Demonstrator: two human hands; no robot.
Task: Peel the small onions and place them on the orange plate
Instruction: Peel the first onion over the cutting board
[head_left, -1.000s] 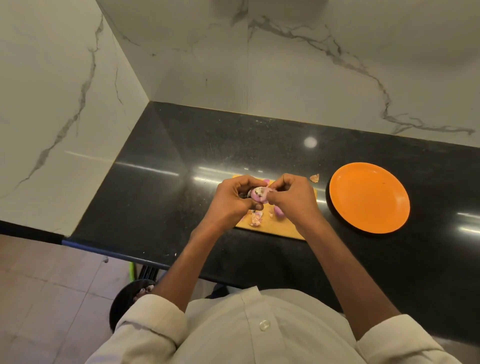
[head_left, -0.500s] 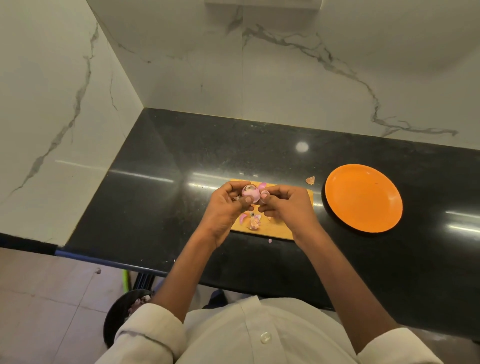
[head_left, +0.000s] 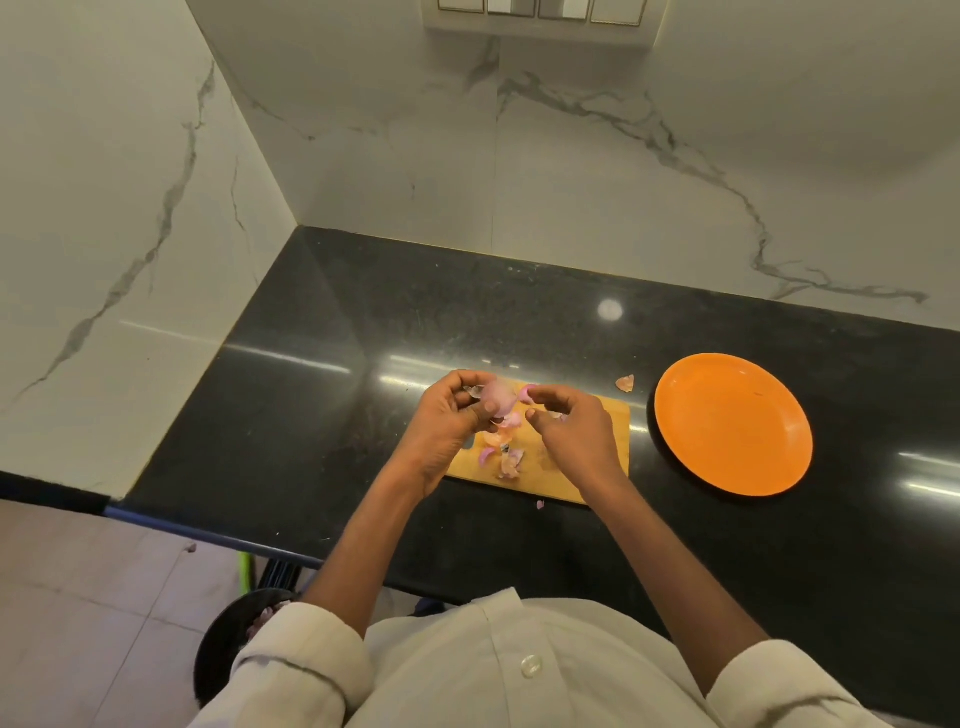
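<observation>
My left hand (head_left: 451, 421) grips a small pink onion (head_left: 494, 399) above the left part of a wooden cutting board (head_left: 608, 447). Just right of the onion, my right hand (head_left: 569, 431) pinches a strip of pink onion skin (head_left: 529, 392) that hangs off it. Loose peel pieces (head_left: 506, 457) lie on the board below my hands. The orange plate (head_left: 732, 423) sits on the black counter to the right of the board, with nothing on it.
A scrap of skin (head_left: 625, 383) lies on the black counter (head_left: 322, 415) between board and plate; another bit (head_left: 540, 504) lies near the board's front edge. Marble walls close the back and left. A dark bin (head_left: 228, 644) stands on the floor below the counter edge.
My hands have drawn slightly apart, the right one pulling a strip of skin off the onion. More peel lies on the board. The camera has tilted up.
</observation>
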